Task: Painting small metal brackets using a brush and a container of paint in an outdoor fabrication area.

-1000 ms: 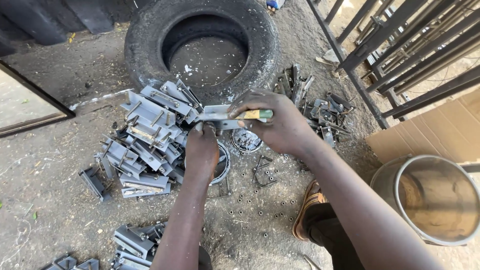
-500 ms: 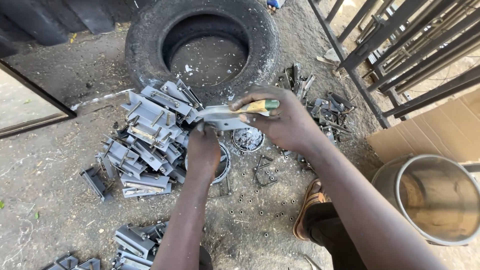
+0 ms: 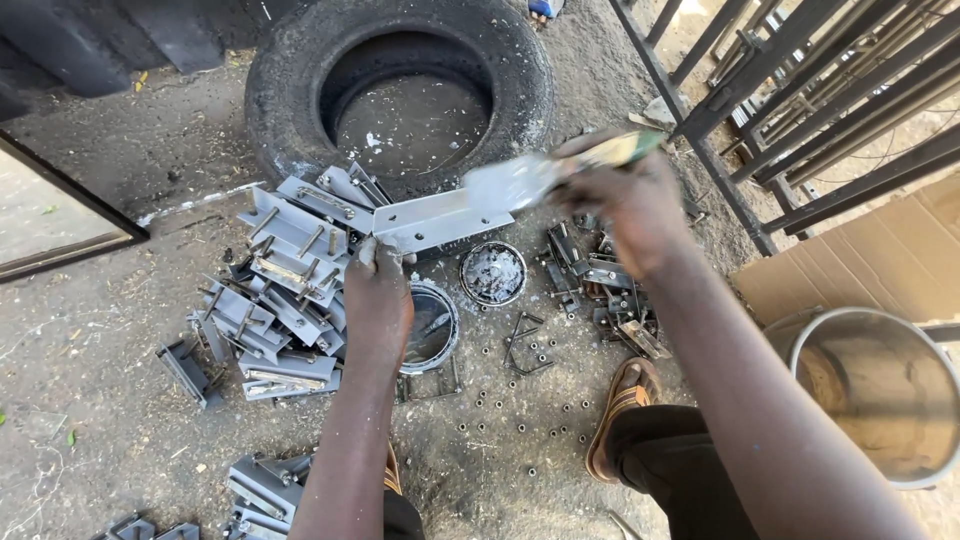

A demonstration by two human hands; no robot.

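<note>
left hand (image 3: 378,300) grip: pinching lower-left end of grey angle bracket (image 3: 440,220) | bracket axis: 8-to-2 o'clock, above paint tin (image 3: 428,325) | right hand (image 3: 625,205) grip: closed on brush (image 3: 560,172), at bracket's 2 o'clock end, bristles touching | tyre (image 3: 400,90) at 12

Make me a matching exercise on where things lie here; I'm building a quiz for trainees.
Things:
1. tyre
2. pot
3. bracket
4. tin

Places:
A. held in the left hand
B. far right, beside cardboard
C. on the ground under the left hand
D. top, behind the bracket pile

Pairs: 1-D, 2-B, 3-A, 4-C
</note>
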